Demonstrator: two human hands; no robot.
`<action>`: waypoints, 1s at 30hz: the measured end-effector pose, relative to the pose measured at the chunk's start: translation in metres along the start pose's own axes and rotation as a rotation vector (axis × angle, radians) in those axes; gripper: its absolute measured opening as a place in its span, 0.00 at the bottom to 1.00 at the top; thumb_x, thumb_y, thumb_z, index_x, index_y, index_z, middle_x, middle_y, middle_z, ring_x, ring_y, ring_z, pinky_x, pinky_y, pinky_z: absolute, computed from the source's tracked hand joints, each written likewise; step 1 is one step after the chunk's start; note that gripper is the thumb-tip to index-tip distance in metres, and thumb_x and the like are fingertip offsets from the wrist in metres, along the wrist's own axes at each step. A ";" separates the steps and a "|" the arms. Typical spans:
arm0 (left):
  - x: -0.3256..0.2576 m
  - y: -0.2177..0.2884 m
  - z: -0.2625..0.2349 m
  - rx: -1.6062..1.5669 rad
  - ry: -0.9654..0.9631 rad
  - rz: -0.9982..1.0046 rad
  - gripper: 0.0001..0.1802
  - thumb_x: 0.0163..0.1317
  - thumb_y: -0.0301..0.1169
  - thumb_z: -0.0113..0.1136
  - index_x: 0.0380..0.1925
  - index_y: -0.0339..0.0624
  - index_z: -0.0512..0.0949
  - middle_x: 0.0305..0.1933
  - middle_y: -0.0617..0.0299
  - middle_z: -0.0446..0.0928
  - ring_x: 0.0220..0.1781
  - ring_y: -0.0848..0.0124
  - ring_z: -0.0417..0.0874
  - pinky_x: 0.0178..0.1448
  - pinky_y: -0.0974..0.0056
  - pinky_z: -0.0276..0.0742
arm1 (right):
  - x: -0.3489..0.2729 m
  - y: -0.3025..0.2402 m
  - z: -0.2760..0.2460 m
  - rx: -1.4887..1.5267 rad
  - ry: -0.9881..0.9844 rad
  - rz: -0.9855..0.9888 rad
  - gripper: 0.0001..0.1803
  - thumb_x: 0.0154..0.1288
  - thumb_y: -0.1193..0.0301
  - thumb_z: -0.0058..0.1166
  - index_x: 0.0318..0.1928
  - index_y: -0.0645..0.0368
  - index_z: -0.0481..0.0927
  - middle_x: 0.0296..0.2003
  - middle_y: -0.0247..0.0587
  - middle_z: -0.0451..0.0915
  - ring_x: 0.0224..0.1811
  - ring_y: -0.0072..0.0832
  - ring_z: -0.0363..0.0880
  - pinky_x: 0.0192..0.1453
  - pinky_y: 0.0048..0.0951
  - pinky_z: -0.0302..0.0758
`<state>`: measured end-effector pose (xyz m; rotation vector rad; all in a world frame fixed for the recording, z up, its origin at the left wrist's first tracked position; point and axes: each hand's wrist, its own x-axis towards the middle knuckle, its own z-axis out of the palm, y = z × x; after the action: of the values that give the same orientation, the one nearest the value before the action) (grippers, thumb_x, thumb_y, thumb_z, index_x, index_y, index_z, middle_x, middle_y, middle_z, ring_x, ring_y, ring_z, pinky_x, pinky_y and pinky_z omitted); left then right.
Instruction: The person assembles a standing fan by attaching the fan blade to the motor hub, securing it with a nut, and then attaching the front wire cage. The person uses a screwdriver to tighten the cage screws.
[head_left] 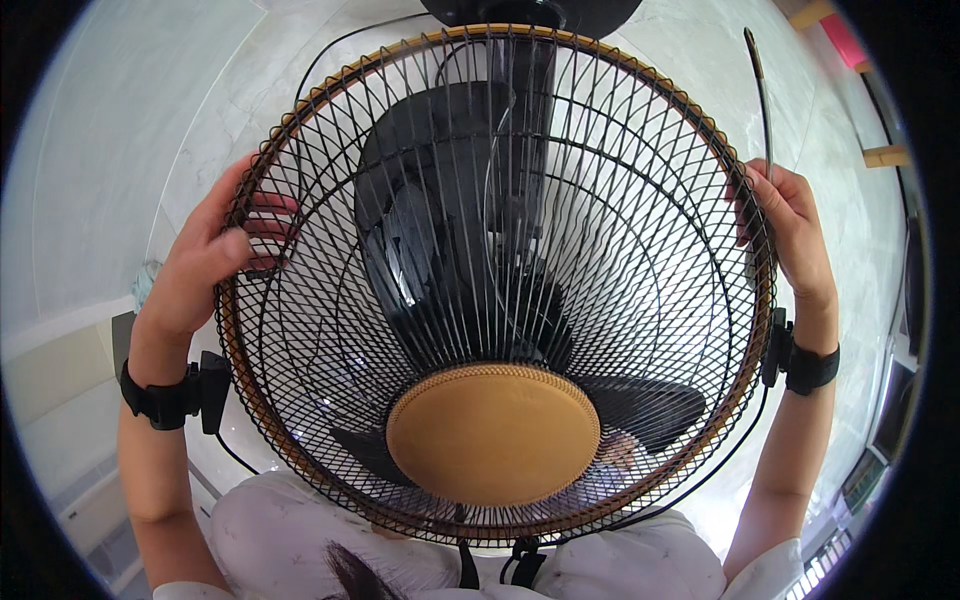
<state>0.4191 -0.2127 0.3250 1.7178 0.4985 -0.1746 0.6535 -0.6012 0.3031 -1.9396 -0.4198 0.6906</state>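
Note:
A standing electric fan [494, 435] fills the middle of the view, its round black wire guard edged with a gold rim and a plain gold cap at the centre. Black blades [430, 250] show through the wires. My left hand [205, 250] grips the left side of the rim, fingers behind the wires and thumb in front. On the right side, my right hand [795, 225] is closed at the rim, its fingers partly hidden behind the guard. A thin metal rod with a dark tip [766, 115] rises from that hand; its lower end is hidden.
The fan's black round base [535, 14] lies on the pale marbled floor [240, 110] at the far side. My legs in light trousers [290, 530] are just below the guard. Both wrists wear black straps [165, 400] with small devices and cables. Shelves [885, 440] stand at the right.

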 end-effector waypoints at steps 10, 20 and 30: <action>0.007 0.009 0.003 0.016 -0.010 -0.031 0.52 0.44 0.50 0.66 0.65 0.42 0.51 0.51 0.52 0.69 0.48 0.64 0.76 0.47 0.62 0.76 | -0.003 0.006 -0.005 0.082 0.057 -0.003 0.14 0.66 0.60 0.47 0.37 0.58 0.77 0.21 0.24 0.70 0.19 0.10 0.64 0.24 0.12 0.65; 0.029 0.029 0.024 0.071 -0.027 -0.119 0.52 0.44 0.53 0.66 0.64 0.40 0.52 0.49 0.52 0.70 0.47 0.65 0.75 0.46 0.63 0.76 | -0.020 0.057 -0.027 0.110 0.103 0.087 0.24 0.67 0.54 0.43 0.50 0.62 0.74 0.26 0.27 0.73 0.20 0.11 0.65 0.24 0.13 0.65; 0.047 0.032 0.031 0.349 0.060 -0.059 0.49 0.52 0.57 0.56 0.65 0.39 0.49 0.55 0.49 0.67 0.51 0.61 0.75 0.49 0.60 0.77 | -0.075 0.071 -0.051 0.133 0.349 0.193 0.18 0.68 0.62 0.46 0.39 0.66 0.79 0.17 0.22 0.71 0.15 0.07 0.55 0.18 0.13 0.52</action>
<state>0.4794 -0.2364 0.3295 2.0544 0.5895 -0.2648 0.6264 -0.7107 0.2780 -1.9399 0.0294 0.4730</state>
